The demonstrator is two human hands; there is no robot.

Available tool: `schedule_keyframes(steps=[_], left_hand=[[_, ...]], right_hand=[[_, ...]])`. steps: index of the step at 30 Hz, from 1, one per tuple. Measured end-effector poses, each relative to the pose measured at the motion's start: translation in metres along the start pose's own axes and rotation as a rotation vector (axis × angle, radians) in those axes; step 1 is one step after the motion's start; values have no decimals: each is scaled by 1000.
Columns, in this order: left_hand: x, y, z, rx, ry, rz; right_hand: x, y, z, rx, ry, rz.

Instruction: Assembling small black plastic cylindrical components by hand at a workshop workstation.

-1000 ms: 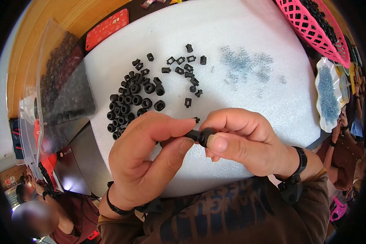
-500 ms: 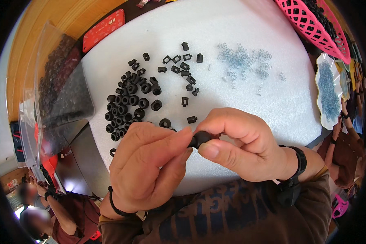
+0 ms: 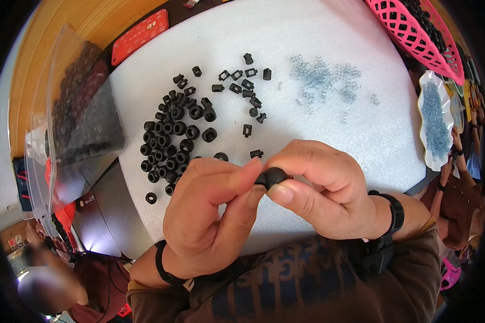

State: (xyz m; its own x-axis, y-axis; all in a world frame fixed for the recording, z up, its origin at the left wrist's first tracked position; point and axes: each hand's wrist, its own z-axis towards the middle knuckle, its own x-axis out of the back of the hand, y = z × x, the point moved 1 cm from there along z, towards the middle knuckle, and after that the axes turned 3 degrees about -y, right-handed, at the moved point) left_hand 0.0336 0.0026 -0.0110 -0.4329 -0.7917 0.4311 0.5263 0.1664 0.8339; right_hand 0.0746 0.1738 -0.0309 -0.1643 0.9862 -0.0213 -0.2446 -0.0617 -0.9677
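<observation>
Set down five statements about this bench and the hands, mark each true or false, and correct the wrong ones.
1. The left hand and right hand meet at a small black part. True.
2. The clear coils lie left of the loose black pieces. False: the coils lie to their right.
3. The pink basket is at the upper right. True.
4. The white wavy dish holds black rings. False: it holds bluish, clear bits.
5. The red flat case is at the upper left. True.

head | left fisheye, head-worn | faces down | close above white mat
</observation>
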Motion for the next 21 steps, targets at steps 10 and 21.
schedule_keyframes(steps=[10, 21], left_hand=[[-1, 5, 6, -94, 3, 201], [2, 2, 10, 77, 71, 8]], right_hand=[[0, -2, -3, -38, 57, 27], [1, -6, 1, 202, 100, -346]])
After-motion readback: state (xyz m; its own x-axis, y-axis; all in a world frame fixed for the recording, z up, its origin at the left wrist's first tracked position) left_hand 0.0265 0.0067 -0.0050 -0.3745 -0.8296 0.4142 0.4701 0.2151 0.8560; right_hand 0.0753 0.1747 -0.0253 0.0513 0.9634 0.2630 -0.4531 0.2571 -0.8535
